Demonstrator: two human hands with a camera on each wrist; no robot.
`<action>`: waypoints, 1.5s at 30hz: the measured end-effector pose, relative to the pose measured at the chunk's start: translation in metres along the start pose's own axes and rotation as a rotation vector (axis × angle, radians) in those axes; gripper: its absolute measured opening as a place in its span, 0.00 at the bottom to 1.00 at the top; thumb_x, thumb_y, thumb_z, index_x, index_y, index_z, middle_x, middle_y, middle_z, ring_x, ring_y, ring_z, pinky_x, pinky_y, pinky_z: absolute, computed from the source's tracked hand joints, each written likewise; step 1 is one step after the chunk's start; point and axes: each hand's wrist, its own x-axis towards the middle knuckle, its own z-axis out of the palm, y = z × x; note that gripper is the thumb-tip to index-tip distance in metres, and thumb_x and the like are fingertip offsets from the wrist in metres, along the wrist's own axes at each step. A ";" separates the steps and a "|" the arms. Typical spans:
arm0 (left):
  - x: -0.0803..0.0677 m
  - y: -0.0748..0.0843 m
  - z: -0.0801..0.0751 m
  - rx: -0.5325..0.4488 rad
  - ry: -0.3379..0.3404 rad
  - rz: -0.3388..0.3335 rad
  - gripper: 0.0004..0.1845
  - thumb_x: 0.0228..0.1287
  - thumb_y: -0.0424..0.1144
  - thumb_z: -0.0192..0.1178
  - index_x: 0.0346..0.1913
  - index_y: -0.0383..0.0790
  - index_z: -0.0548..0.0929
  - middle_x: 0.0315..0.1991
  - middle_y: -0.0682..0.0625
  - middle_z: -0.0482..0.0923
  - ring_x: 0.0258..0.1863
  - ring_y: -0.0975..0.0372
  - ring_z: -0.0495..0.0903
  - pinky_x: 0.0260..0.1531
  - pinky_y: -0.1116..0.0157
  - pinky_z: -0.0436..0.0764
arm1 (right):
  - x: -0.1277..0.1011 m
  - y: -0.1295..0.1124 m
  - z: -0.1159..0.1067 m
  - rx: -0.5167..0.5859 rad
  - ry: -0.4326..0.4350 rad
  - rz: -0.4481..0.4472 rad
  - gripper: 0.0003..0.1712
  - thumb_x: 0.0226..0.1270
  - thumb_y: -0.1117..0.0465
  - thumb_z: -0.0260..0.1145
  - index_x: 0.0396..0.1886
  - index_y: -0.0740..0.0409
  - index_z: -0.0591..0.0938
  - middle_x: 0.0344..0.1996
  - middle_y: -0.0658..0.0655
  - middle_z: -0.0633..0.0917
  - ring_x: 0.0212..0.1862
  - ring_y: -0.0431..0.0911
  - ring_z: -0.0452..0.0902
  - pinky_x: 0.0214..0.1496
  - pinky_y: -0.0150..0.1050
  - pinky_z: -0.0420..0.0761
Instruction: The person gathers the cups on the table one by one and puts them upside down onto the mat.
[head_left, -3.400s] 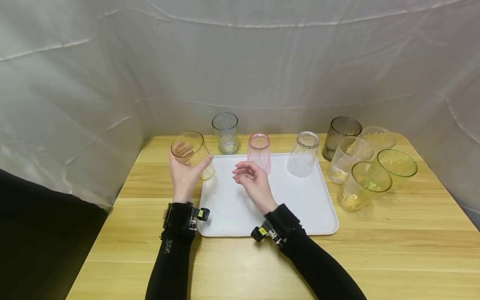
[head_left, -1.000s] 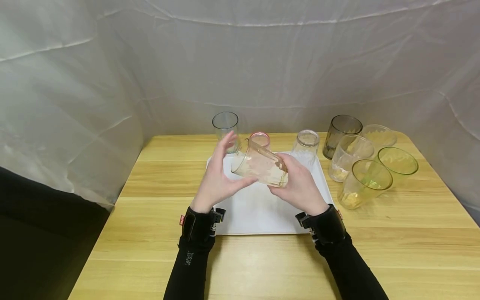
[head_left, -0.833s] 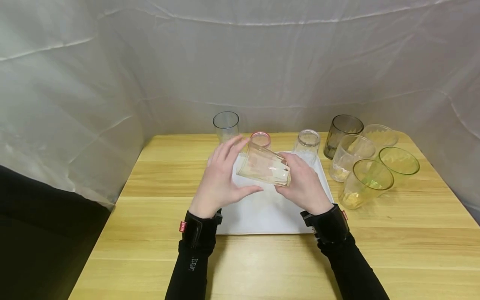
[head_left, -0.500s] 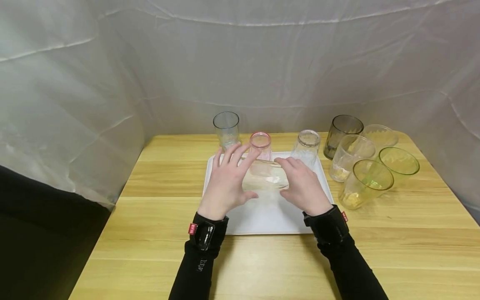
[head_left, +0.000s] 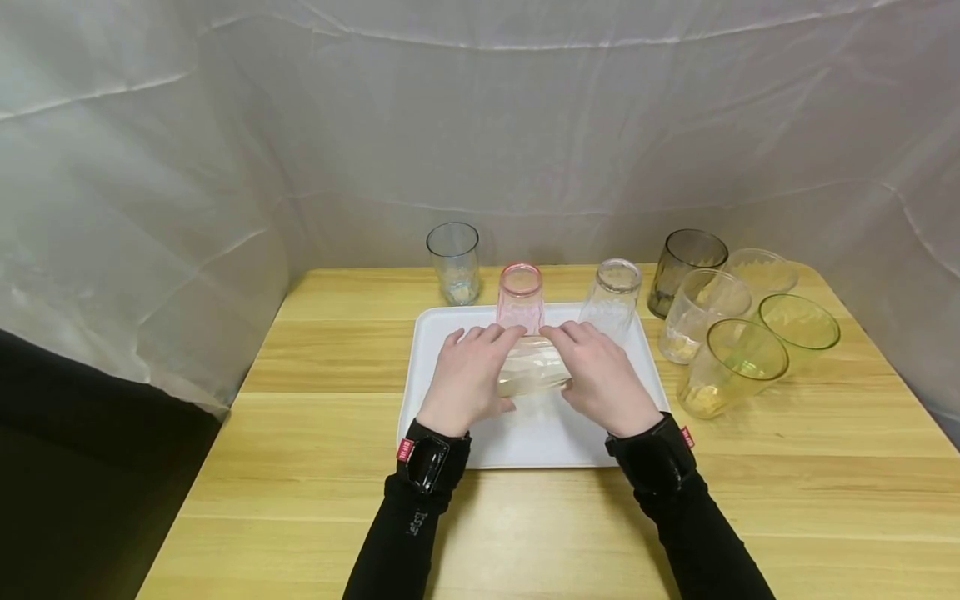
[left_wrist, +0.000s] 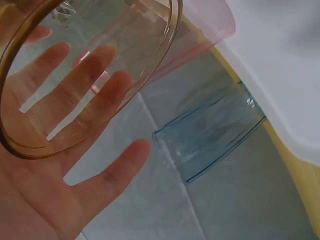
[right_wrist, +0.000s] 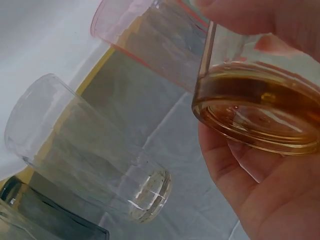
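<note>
In the head view, an amber-tinted drinking glass (head_left: 532, 367) lies nearly sideways above the white tray (head_left: 438, 367), its mouth toward the left. My right hand (head_left: 606, 375) grips its base end; the right wrist view shows fingers and thumb around the thick amber base (right_wrist: 260, 107). At the mouth end is my left hand (head_left: 467, 375), and in the left wrist view its spread, fairly straight fingers show partly through the glass beyond the amber rim (left_wrist: 10, 145). Behind the hands, a pink glass (head_left: 521, 296) and a clear glass (head_left: 611, 304) stand upside down on the tray.
A bluish glass (head_left: 455, 267) stands upright behind the tray's back left corner. Right of the tray are several upright glasses: a dark grey one (head_left: 667, 283), clear ones, a yellowish one (head_left: 705, 392) and a green-rimmed one (head_left: 798, 333). Grey fabric (head_left: 480, 133) hangs behind the wooden table (head_left: 322, 467).
The amber glass went from upright in my left hand at the left to sideways over the tray, its base in my right hand. Lately both it and my left hand came lower, the hand moving right.
</note>
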 end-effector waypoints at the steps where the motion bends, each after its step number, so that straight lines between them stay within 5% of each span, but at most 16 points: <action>1: 0.000 -0.001 0.001 0.002 0.003 0.006 0.54 0.33 0.51 0.86 0.69 0.52 0.70 0.58 0.50 0.82 0.57 0.52 0.81 0.62 0.45 0.77 | 0.000 0.000 0.000 0.001 -0.001 -0.002 0.46 0.33 0.78 0.79 0.62 0.63 0.78 0.48 0.60 0.85 0.51 0.56 0.81 0.52 0.50 0.84; 16: 0.001 -0.020 -0.002 -0.144 -0.029 0.006 0.50 0.37 0.49 0.84 0.69 0.51 0.71 0.59 0.50 0.82 0.56 0.54 0.81 0.51 0.51 0.83 | 0.002 0.005 0.001 0.213 -0.001 0.012 0.49 0.41 0.76 0.80 0.68 0.60 0.73 0.59 0.61 0.79 0.61 0.57 0.76 0.63 0.53 0.82; 23: 0.001 -0.036 0.000 -0.292 -0.012 0.008 0.52 0.38 0.49 0.83 0.71 0.51 0.70 0.64 0.52 0.79 0.61 0.56 0.79 0.57 0.51 0.82 | 0.003 0.019 0.000 0.526 0.067 0.024 0.58 0.40 0.71 0.84 0.73 0.63 0.65 0.65 0.65 0.75 0.67 0.58 0.72 0.70 0.56 0.75; 28: 0.002 -0.042 0.003 -0.404 0.016 0.073 0.52 0.41 0.52 0.82 0.72 0.48 0.69 0.61 0.51 0.81 0.57 0.55 0.81 0.58 0.54 0.82 | 0.002 0.028 0.004 0.821 0.059 0.085 0.57 0.49 0.70 0.80 0.77 0.60 0.59 0.71 0.65 0.71 0.72 0.56 0.68 0.73 0.45 0.73; 35: 0.007 -0.031 0.010 -0.555 0.042 0.077 0.49 0.43 0.56 0.79 0.70 0.50 0.69 0.53 0.51 0.84 0.49 0.61 0.83 0.51 0.59 0.84 | 0.003 0.024 0.008 1.236 0.112 0.173 0.44 0.70 0.72 0.63 0.80 0.62 0.52 0.77 0.63 0.60 0.69 0.32 0.68 0.69 0.29 0.75; 41: 0.010 -0.018 0.017 -0.623 0.044 0.039 0.48 0.45 0.60 0.77 0.69 0.50 0.68 0.48 0.52 0.84 0.42 0.63 0.82 0.40 0.64 0.83 | 0.005 0.019 0.014 1.490 0.183 0.177 0.38 0.74 0.62 0.61 0.78 0.60 0.56 0.67 0.48 0.73 0.66 0.36 0.73 0.71 0.32 0.74; 45: 0.011 -0.012 0.019 -0.656 0.027 0.037 0.46 0.47 0.60 0.76 0.67 0.46 0.69 0.42 0.49 0.85 0.37 0.60 0.83 0.34 0.64 0.82 | 0.006 0.018 0.016 1.548 0.211 0.177 0.32 0.74 0.57 0.62 0.73 0.54 0.64 0.61 0.45 0.79 0.66 0.39 0.73 0.70 0.34 0.73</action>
